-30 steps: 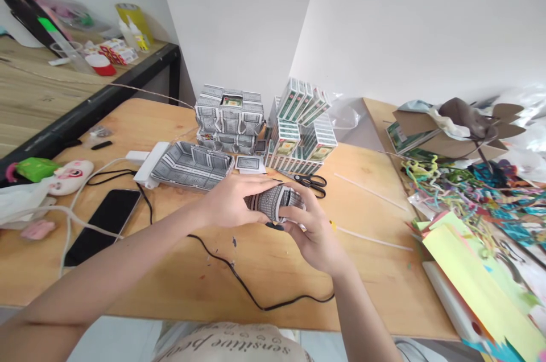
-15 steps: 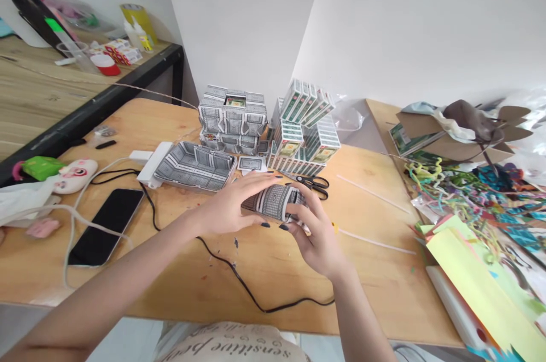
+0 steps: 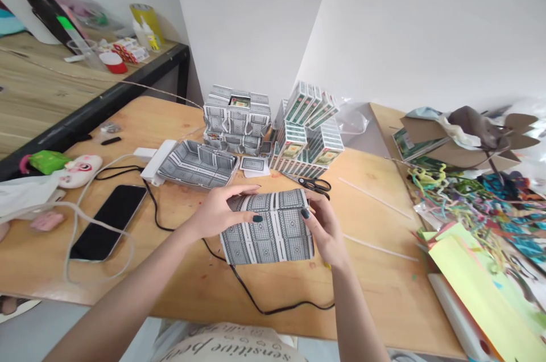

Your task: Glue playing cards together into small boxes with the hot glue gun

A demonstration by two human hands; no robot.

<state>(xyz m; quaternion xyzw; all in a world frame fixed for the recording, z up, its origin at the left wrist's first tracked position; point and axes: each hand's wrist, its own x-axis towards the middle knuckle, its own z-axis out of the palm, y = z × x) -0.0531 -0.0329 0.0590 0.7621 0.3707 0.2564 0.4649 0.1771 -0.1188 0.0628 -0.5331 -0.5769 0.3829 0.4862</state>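
Note:
Between both hands is a box made of grey-and-white patterned playing cards (image 3: pixel 268 234), its broad panelled side turned toward me. My left hand (image 3: pixel 222 211) grips its left end, thumb across the front and fingers over the top. At the right end, my right hand (image 3: pixel 326 225) holds on with the thumb on the front; its other fingers are partly hidden behind. Just beyond lies an open tray of the same cards (image 3: pixel 198 165). A stacked card structure (image 3: pixel 236 114) stands behind that tray. A loose playing card (image 3: pixel 252 164) lies on white paper near it.
Stacked card packs (image 3: pixel 305 134) stand at the back, with black scissors (image 3: pixel 315 184) before them. A phone (image 3: pixel 110 222) and white cable (image 3: pixel 77 225) lie left. A black cord (image 3: pixel 251 293) crosses the front. Pipe cleaners (image 3: pixel 460 185) and coloured paper (image 3: pixel 473 288) are piled at right.
The card box has turned so its wide panelled side faces me, where a narrow end showed before. My right fingers have moved from its end opening to its right edge.

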